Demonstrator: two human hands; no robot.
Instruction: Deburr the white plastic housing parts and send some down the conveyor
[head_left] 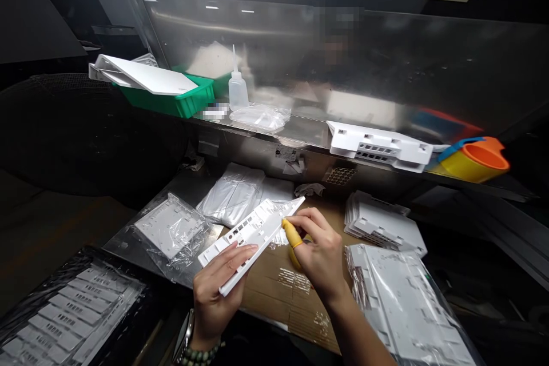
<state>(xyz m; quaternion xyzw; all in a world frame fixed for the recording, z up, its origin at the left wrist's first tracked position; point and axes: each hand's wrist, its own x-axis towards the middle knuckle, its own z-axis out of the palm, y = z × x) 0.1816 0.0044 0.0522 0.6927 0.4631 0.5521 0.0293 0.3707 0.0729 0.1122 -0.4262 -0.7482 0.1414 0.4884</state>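
Fingers (234, 257) of the left hand (212, 291) wrap the lower end of a white plastic housing panel (251, 229), holding it tilted above a cardboard sheet (274, 291) that lies under both hands. Just beyond it, the right hand (319, 251), wearing a yellow finger cot (291, 234), is closed in a pinch on the panel's right edge near its middle. A bagged white panel (171, 229) lies left of the left hand, and a stack of white panels (381, 223) sits right of the right hand.
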